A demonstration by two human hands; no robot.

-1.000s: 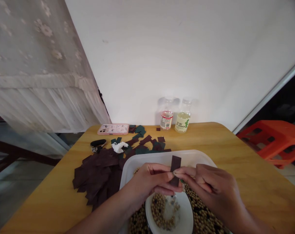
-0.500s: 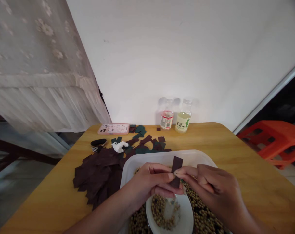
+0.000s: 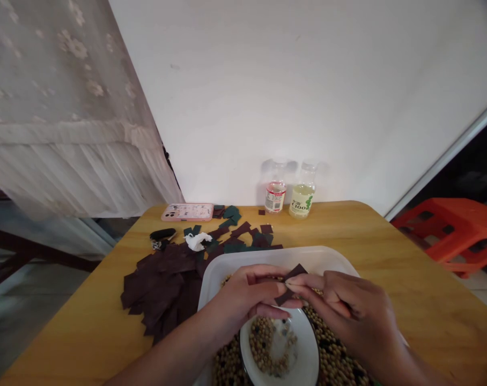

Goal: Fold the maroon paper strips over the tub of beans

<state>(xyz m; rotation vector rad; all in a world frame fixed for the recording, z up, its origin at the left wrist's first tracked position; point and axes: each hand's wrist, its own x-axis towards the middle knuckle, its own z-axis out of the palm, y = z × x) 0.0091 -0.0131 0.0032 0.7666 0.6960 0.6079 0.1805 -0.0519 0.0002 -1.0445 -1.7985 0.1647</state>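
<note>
Between my two hands is a small dark brown strip (image 3: 299, 272), tilted to the right at its top. My left hand (image 3: 253, 292) pinches its left side with thumb and fingers. From the right, my right hand (image 3: 348, 300) grips the strip's middle between thumb and forefinger. Below them a white bowl (image 3: 305, 354) holds tan beads and a few dark ones. The bowl rests in a white tray (image 3: 223, 261) filled with many tan and dark beads. A large pile of dark brown strips (image 3: 163, 284) lies left of the tray.
Behind the pile are a crumpled white tissue (image 3: 197, 241), a black key holder (image 3: 162, 235), green pieces (image 3: 231, 214) and a pink phone (image 3: 187, 212). Two bottles, one red-labelled (image 3: 275, 196) and one green-labelled (image 3: 302, 199), stand by the wall. An orange stool (image 3: 452, 228) is at right.
The strip between my hands has gone from nearly upright to a slant, its top leaning right. My hands have shifted only slightly.
</note>
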